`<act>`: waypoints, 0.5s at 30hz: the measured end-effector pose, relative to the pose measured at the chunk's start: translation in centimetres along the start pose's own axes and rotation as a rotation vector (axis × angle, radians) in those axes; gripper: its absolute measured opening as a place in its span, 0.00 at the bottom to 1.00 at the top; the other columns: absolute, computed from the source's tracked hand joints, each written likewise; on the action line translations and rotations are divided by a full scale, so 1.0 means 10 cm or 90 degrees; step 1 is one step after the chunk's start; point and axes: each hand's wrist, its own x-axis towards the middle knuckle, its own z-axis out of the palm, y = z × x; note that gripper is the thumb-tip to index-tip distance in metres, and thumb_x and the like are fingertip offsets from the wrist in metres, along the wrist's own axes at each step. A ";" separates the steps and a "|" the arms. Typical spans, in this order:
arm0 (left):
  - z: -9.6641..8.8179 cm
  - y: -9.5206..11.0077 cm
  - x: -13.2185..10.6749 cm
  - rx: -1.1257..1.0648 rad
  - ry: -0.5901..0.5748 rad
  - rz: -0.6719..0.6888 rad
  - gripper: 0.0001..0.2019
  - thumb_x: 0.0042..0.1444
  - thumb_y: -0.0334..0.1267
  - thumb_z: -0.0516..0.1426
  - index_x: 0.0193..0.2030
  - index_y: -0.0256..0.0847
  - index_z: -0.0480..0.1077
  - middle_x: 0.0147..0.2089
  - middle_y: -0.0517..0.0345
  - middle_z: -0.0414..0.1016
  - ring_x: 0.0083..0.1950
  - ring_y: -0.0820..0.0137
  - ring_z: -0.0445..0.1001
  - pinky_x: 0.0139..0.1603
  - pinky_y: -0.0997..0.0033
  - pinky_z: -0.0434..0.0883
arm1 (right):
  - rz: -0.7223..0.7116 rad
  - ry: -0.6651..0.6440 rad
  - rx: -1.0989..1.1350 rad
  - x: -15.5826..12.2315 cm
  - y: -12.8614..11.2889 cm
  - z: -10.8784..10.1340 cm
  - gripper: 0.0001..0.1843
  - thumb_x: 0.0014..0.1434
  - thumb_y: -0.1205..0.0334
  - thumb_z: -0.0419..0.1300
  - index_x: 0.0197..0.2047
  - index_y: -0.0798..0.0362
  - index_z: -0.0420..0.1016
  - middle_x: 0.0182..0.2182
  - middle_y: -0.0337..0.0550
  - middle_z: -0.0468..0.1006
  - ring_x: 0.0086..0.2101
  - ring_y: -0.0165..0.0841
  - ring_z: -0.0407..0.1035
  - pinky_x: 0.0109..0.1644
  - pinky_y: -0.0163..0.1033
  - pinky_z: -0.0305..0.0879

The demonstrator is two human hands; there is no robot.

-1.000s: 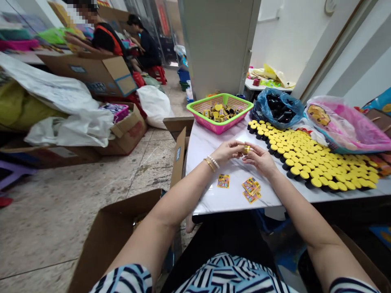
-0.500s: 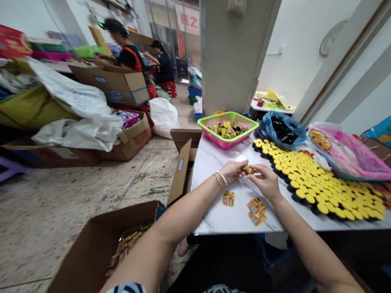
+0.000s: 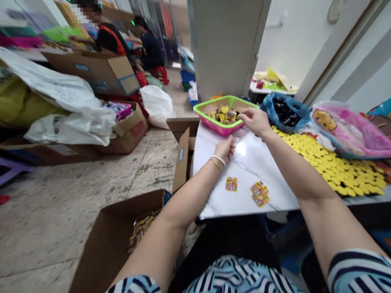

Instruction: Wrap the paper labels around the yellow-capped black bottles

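Observation:
My right hand (image 3: 257, 121) is over the near right rim of the green-and-pink basket (image 3: 215, 125), its fingertips pinched together beside the small yellow-wrapped pieces (image 3: 224, 115) heaped inside. Whatever those fingertips hold cannot be told from the pieces behind. My left hand (image 3: 225, 149), with bracelets at the wrist, is low over the white table (image 3: 214, 199) just in front of the basket. Its fingers are curled closed, and a faint clear thing shows by the fingertips. Closer to me lie a single printed yellow card (image 3: 231, 184) and a small overlapping stack of similar cards (image 3: 259, 193).
Rows of yellow-topped black pieces (image 3: 324, 162) cover the table's right side. Behind them are a blue bag (image 3: 270, 106) of dark parts and a pink plastic-lined tray (image 3: 360, 140). An open carton (image 3: 100, 228) stands at lower left. Two people sit at the far left.
My hands have parted. The right moved up and away to the basket; the left drew slightly left and forward. The yellow piece between them no longer shows there. The view has shifted.

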 end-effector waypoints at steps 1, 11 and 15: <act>-0.01 0.01 0.03 -0.021 0.006 0.011 0.20 0.65 0.55 0.60 0.36 0.38 0.68 0.24 0.64 0.68 0.18 0.82 0.60 0.19 0.79 0.51 | -0.023 -0.060 0.027 -0.20 -0.02 0.02 0.15 0.61 0.51 0.66 0.38 0.55 0.84 0.32 0.43 0.84 0.36 0.37 0.77 0.47 0.41 0.70; -0.02 -0.02 0.07 0.036 -0.022 0.068 0.16 0.64 0.46 0.64 0.34 0.38 0.66 0.23 0.66 0.68 0.17 0.83 0.59 0.19 0.80 0.49 | -0.240 -0.373 0.100 -1.95 0.14 0.30 0.02 0.62 0.60 0.69 0.36 0.47 0.84 0.41 0.45 0.79 0.42 0.39 0.71 0.51 0.47 0.70; -0.01 -0.02 0.02 0.073 -0.029 0.085 0.14 0.65 0.44 0.62 0.33 0.38 0.66 0.22 0.65 0.69 0.17 0.82 0.59 0.18 0.79 0.49 | -0.258 -0.383 0.112 -1.84 0.15 0.30 0.05 0.63 0.59 0.68 0.39 0.50 0.80 0.39 0.45 0.78 0.41 0.38 0.71 0.51 0.46 0.70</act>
